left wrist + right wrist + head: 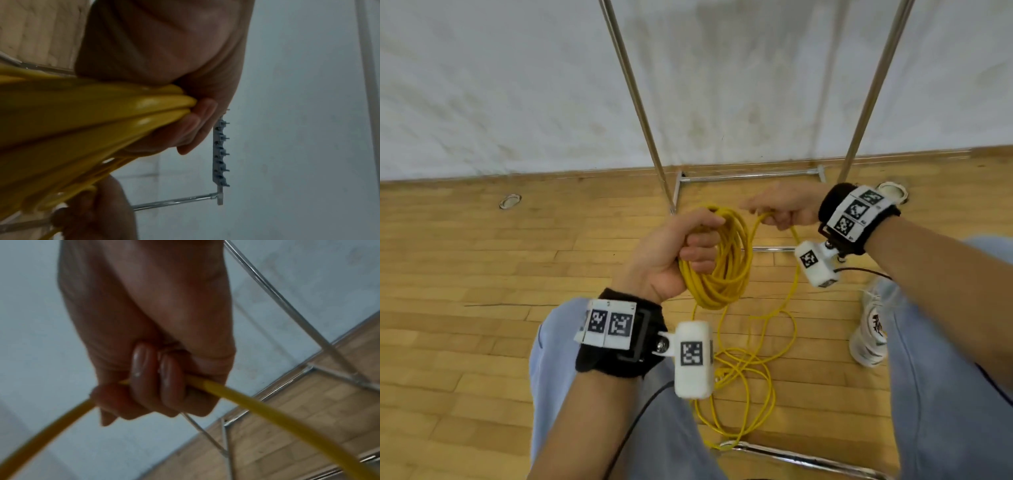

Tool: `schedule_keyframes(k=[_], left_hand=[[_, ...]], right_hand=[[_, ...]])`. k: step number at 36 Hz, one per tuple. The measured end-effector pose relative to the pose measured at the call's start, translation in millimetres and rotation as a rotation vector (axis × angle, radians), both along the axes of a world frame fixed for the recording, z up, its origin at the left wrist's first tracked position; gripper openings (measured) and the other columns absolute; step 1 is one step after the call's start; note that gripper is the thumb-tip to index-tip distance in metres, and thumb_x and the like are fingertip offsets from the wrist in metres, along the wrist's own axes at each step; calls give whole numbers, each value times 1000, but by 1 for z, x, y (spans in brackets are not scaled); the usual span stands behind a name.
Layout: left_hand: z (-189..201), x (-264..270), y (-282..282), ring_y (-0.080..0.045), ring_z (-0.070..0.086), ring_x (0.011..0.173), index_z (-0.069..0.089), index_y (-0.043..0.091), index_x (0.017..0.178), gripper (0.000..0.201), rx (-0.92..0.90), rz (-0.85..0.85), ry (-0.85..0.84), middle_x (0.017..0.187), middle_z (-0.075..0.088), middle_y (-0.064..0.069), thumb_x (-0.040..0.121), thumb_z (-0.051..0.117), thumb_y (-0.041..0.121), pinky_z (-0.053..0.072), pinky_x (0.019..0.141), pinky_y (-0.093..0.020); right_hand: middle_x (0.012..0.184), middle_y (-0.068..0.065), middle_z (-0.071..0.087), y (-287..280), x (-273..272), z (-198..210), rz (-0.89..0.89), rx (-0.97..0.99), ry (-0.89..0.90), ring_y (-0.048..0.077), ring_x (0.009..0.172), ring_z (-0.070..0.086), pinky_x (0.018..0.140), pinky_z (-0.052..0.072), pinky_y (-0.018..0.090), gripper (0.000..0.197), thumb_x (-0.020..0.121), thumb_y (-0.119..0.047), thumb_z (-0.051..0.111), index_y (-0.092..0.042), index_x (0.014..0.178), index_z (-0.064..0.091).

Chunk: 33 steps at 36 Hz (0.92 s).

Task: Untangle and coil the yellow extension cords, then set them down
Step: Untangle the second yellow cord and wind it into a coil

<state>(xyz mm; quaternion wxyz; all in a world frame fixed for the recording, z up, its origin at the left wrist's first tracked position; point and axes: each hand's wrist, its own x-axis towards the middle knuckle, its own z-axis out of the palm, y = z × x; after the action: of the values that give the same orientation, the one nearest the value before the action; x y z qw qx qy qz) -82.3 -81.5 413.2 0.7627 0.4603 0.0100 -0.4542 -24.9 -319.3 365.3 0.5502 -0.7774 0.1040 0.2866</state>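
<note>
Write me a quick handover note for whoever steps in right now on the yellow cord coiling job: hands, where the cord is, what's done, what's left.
Left hand: grips the coiled bundle of yellow cord, several loops hanging from the fist.
Right hand: fingers curled round a single strand that leads to the coil, held up beside it.
Loose cord: lies in tangled loops on the wooden floor between the person's legs, by the metal rack.
Done: a good part is coiled.
Left: feed the remaining slack onto the coil, clearing crossings as they come, then set the coil down.
</note>
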Motion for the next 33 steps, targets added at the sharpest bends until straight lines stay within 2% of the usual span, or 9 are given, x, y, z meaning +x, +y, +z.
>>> schedule_keyframes(k=[6,10,14,18,21,23,26,29,33], left_hand=[[-18,-11,-22,-7,28,34,44,19,68,34,328,85,-214,48,31,4,98,57,9,25,37,-19],[-30,-13,-31,-13,30,40,51,18,67,32,499,235,-304,53,34,-1,95,66,13,28,40,-22],[-34,-15,-43,-13,32,42,69,-7,98,23,556,312,-330,50,37,2,95,67,15,29,43,-25],[-39,-15,-52,-11,35,42,67,-1,97,15,569,335,-300,54,44,0,99,60,12,33,41,-25],[-46,-12,-53,-11,37,41,58,4,82,21,572,324,-220,54,43,0,102,52,9,34,42,-26],[-51,-9,-53,-11,37,40,52,10,75,28,508,346,-113,52,42,1,103,50,10,35,43,-26],[-57,-7,-54,-7,37,40,52,15,75,34,349,404,42,54,38,5,107,52,26,36,39,-23],[-63,-9,-57,-6,36,40,55,18,70,41,249,457,110,55,38,7,105,54,39,36,39,-22],[-60,-12,-58,-10,37,44,60,17,63,42,150,497,149,56,40,4,101,54,34,33,49,-25]], right_hand=[[75,7,64,26,7,20,-70,136,97,8,51,47,41,39,15,39,103,-50,54,-12,109,50],[91,12,68,40,-5,28,-76,217,35,14,62,60,58,55,24,38,103,-46,57,-9,112,56],[96,10,71,56,-25,36,11,-46,-231,21,76,68,72,59,36,38,100,-48,61,-10,107,65],[92,2,73,66,-46,46,131,-381,-475,13,60,68,47,51,21,36,99,-51,60,-15,107,62],[99,0,70,70,-56,49,101,-423,-562,14,73,66,55,49,26,34,100,-49,58,-17,110,59],[104,-2,66,71,-59,46,41,-450,-621,16,90,62,64,43,20,30,99,-45,61,-17,110,59],[112,-4,63,70,-61,40,-82,-336,-615,13,103,59,64,38,12,20,92,-22,72,-21,108,61],[109,0,61,66,-65,36,-230,-37,-484,9,92,61,52,43,10,30,85,1,72,-18,106,63],[112,-3,63,66,-72,32,-269,13,-532,8,97,62,55,46,8,31,84,3,71,-22,101,64]])
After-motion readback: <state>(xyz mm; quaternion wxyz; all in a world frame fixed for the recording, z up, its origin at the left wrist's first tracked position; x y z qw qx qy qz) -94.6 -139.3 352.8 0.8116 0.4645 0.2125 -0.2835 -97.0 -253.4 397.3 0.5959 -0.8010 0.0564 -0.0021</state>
